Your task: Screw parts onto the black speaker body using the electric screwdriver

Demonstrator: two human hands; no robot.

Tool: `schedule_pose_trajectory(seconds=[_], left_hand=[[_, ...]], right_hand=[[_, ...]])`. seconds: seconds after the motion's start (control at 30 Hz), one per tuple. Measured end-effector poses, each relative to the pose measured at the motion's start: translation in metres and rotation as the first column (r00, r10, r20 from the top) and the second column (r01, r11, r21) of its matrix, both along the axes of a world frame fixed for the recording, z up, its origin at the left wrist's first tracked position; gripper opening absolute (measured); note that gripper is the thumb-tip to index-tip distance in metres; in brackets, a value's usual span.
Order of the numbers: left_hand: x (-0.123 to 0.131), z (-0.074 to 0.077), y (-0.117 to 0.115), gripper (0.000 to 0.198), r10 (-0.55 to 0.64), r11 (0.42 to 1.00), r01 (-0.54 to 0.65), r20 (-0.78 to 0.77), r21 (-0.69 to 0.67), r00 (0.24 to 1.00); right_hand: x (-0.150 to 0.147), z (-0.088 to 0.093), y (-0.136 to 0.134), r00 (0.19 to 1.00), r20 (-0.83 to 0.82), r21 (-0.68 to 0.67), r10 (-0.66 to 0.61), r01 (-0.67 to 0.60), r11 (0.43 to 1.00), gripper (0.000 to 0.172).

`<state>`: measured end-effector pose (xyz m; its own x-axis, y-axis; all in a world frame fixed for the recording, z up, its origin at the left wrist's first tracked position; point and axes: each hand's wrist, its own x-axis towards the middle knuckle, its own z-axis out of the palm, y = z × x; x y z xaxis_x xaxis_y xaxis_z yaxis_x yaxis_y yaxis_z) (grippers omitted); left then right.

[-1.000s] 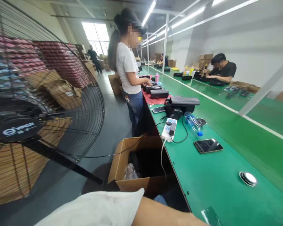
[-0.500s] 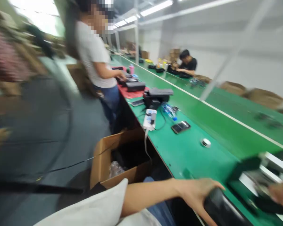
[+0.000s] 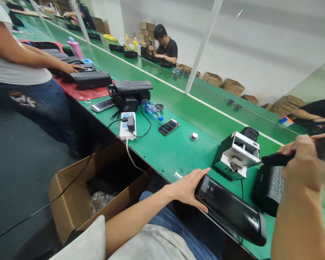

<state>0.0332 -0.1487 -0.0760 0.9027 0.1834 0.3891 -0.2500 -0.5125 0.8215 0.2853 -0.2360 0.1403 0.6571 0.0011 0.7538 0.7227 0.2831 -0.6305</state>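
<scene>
Black speaker point(image 3: 231, 211) lies along the table point(image 3: 178, 151) edge, long axis running right from the left hand point(image 3: 188, 187), which cups its near end. Right hand point(image 3: 303, 164), raised farther right, pinches a dark tool point(image 3: 276, 159).

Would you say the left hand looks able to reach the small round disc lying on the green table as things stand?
Probably yes, once it lets go: the left hand grips the end of the black speaker, and the bare green table between it and the round disc holds nothing in the way.

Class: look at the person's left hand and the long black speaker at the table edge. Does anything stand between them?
No. The left hand already rests on the end of the long black speaker, its fingers curled round the end; nothing lies between them.
</scene>
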Motion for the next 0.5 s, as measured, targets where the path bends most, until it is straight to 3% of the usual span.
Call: schedule_pose_trajectory(seconds=[0.1, 0.3, 0.5], left_hand=[[-0.001, -0.002, 0.0, 0.152, -0.001, 1.0, 0.001, -0.023, -0.006, 1.0], [-0.001, -0.003, 0.001, 0.153, 0.001, 1.0, -0.001, -0.024, -0.013, 1.0], [-0.003, -0.001, 0.002, 0.153, -0.011, 1.0, 0.011, -0.028, -0.001, 1.0]], right_hand=[[-0.002, -0.004, 0.011, 0.992, 0.076, -0.019, 0.098, -0.097, 0.995, 0.03], [-0.002, -0.012, 0.006, 0.998, -0.031, -0.071, 0.062, -0.064, 0.995, 0.026], [0.002, -0.005, -0.002, 0.986, 0.136, 0.096, 0.1, -0.114, 0.989, 0.027]])
